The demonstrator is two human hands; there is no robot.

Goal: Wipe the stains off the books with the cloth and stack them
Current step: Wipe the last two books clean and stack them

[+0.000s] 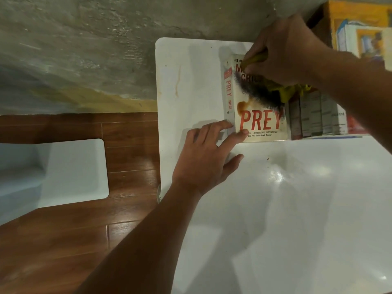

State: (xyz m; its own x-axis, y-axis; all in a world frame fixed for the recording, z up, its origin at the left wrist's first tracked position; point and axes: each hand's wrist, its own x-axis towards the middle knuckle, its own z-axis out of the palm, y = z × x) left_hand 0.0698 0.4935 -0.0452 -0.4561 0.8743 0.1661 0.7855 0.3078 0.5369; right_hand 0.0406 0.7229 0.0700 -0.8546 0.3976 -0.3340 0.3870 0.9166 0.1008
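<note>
A big white table (297,209) fills the right and lower part of the frame. A gray wall (84,49) runs across the top, and a brown wood floor (74,240) shows at the lower left. A white stool (74,172) stands on the floor at the left, apart from the table. A long arm comes up from the bottom middle, and its left hand (203,158) lies flat on the table near the middle of the frame. Its fingers (220,126) are straight and spread, and the tips touch the lower left corner of a book. The book (258,107) lies flat on the table in the upper middle of the frame. It is white with the red word PREY on it, and it has an orange stain (242,107) on the cover. The right hand (286,49) comes in from the upper right and sits over the top of the book. Its fingers are curled tight around a yellow cloth (282,90) and press it on the cover. A row of other books (318,113) stands just beside the PREY book on its right side. More books sit in an orange box (360,18) in the upper right corner.
</note>
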